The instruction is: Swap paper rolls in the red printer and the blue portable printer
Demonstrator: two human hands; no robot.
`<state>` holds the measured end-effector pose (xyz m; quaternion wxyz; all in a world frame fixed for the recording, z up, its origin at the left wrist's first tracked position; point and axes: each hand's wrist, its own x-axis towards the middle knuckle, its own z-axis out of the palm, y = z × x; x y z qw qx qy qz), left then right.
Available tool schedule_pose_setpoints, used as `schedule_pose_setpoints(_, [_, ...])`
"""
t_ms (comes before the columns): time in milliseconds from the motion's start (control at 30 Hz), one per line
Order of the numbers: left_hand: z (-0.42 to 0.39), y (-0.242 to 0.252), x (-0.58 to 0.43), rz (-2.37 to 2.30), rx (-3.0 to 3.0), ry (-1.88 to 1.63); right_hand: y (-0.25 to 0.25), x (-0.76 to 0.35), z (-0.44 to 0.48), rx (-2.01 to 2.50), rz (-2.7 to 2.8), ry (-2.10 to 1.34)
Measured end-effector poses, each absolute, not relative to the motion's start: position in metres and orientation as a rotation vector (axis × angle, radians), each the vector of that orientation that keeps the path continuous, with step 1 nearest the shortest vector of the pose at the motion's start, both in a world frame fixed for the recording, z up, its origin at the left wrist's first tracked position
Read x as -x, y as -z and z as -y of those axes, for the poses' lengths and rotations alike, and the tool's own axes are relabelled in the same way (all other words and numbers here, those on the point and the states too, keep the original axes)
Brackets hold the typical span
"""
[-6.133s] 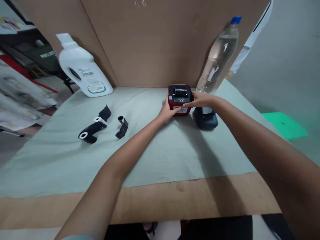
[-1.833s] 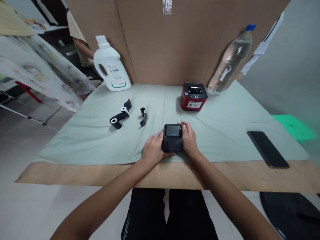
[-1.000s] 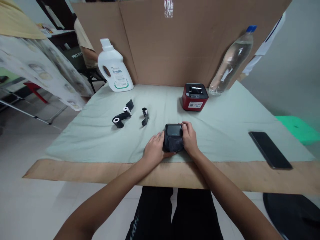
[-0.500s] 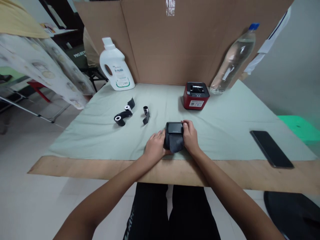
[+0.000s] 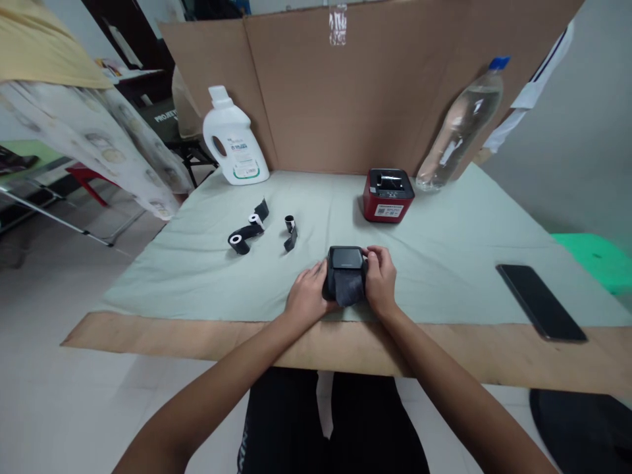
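One person in yellow stands far left on pale floor. The surface, wooden-edged under pale green cloth, carries a white jug and partly unwound black rolls before a cardboard panel. Front-centre, the left hand and right hand, both partly closed, grip a small black printer between them. Rightward sit a red printer, clear bottle, phone and, beyond the surface, green stool.

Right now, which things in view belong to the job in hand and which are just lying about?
In use: left hand; right hand; black device between them; dark strip hanging at its front.

Seemingly lying about: red-sided device; phone; white jug; clear bottle; paired dark rolls and short dark roll, though these rolls may be related.
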<state>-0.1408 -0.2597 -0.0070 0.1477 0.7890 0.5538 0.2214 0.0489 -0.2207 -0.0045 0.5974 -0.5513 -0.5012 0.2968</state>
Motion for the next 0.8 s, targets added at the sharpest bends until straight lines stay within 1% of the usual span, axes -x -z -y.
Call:
schedule_pose_setpoints(133, [0.260, 0.006, 0.141, -1.607, -2.238, -0.693, 0.009, -0.050, 0.219, 1.206, 1.158, -0.837])
schedule_pose_setpoints(233, [0.259, 0.005, 0.140, -1.619, -2.218, -0.696, 0.010, -0.049, 0.218, 1.187, 1.178, -0.887])
schedule_pose_setpoints(400, [0.259, 0.004, 0.143, -1.604, -2.226, -0.688, 0.007, -0.046, 0.223, 1.163, 1.261, -0.878])
schedule_pose_setpoints(600, [0.256, 0.008, 0.152, -1.551, -2.254, -0.708, 0.010, -0.047, 0.228, 1.251, 1.303, -0.823])
schedule_pose_setpoints(800, [0.255, 0.008, 0.154, -1.525, -2.241, -0.710, 0.009, -0.052, 0.222, 1.198, 1.343, -0.897])
